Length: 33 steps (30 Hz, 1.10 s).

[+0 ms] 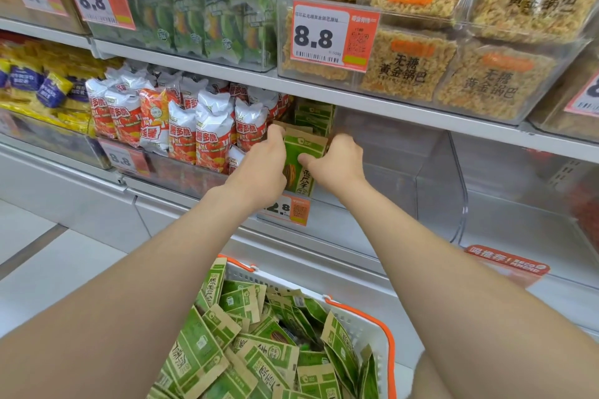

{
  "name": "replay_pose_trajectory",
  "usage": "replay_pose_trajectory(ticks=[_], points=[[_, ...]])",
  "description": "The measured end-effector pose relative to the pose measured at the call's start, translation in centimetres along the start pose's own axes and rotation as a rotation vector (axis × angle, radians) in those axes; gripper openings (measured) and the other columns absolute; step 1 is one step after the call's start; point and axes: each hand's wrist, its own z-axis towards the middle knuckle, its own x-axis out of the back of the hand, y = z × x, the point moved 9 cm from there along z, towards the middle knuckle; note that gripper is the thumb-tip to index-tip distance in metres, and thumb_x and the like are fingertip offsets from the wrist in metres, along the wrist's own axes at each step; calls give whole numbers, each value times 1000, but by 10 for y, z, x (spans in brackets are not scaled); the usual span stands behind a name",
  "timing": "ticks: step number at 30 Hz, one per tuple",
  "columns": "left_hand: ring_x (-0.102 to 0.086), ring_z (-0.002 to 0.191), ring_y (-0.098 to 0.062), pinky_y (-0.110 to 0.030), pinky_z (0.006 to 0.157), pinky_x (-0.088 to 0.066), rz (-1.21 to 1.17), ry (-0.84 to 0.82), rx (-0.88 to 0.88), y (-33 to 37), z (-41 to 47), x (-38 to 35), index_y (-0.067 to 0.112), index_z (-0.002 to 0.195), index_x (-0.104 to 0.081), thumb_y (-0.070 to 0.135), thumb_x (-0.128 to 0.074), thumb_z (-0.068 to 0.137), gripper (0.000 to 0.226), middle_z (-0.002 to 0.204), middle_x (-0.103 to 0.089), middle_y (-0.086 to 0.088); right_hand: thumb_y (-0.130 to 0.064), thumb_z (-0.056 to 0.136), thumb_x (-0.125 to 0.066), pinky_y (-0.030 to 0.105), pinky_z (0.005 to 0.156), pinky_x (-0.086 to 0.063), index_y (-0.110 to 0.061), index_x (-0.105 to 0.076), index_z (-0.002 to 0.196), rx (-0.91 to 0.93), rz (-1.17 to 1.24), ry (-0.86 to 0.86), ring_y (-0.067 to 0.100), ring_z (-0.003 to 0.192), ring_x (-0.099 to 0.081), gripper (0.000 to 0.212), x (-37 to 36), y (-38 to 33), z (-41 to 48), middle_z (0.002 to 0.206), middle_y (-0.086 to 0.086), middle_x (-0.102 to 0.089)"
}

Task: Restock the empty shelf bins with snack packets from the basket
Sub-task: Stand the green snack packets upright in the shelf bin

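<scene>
Arms: both stretched forward to the clear bin (393,178).
Left hand (266,157): curled round the green packet (299,159), at its left edge.
Right hand (342,160): right edge pinched, thumb in front.

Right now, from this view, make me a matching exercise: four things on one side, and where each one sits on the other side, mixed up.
Things:
1. green packet
2. basket
3. red and white packets
4. rice crust packs

Places:
A. upper shelf, right bin
B. below the forearms
C. held between left hand and right hand
D. middle shelf, left of the hands

Pairs: 1-C, 2-B, 3-D, 4-A
</scene>
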Motion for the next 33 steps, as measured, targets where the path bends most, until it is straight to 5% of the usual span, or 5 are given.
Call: replay_pose_trajectory(ticks=[11, 17, 21, 25, 33], points=[[-49, 128, -42, -53, 105, -46, 118, -125, -24, 1, 1, -21, 1, 158, -20, -11, -56, 86, 82, 153, -27, -19, -35, 73, -85, 43, 101, -55, -32, -73, 104, -72, 134, -365, 21, 110, -69, 33, -62, 7, 13, 113, -4, -76], [-50, 124, -44, -54, 104, -47, 234, -76, -81, 7, -6, -21, 4, 115, -57, -7, -61, 83, 34, 163, -9, -23, -27, 66, -83, 47, 92, -62, -24, -70, 113, -253, 432, -282, 22, 100, -73, 48, -65, 20, 20, 106, 0, -77], [-59, 107, -40, -47, 97, -51, 241, -44, -38, 9, -6, -15, 0, 134, -47, -10, -57, 85, 51, 146, -29, -20, -37, 87, -82, 33, 79, -59, -25, -68, 118, -255, 504, -348, 15, 96, -72, 36, -63, 19, 22, 106, -4, -76], [-54, 121, -38, -41, 99, -48, 223, -61, -22, 6, -9, -17, -4, 146, -35, -9, -58, 86, 64, 141, -40, -21, -55, 87, -77, 41, 103, -54, -17, -60, 133, -143, 272, -207, 26, 123, -63, 62, -59, 11, 28, 130, 3, -69], [-43, 87, -24, -32, 71, -33, 231, -84, -11, 7, -14, -12, 12, 100, -40, -3, -56, 91, 24, 99, -41, -8, -55, 79, -85, 45, 99, -58, -15, -54, 134, -258, 485, -178, 24, 119, -66, 75, -63, 21, 33, 127, 0, -69]])
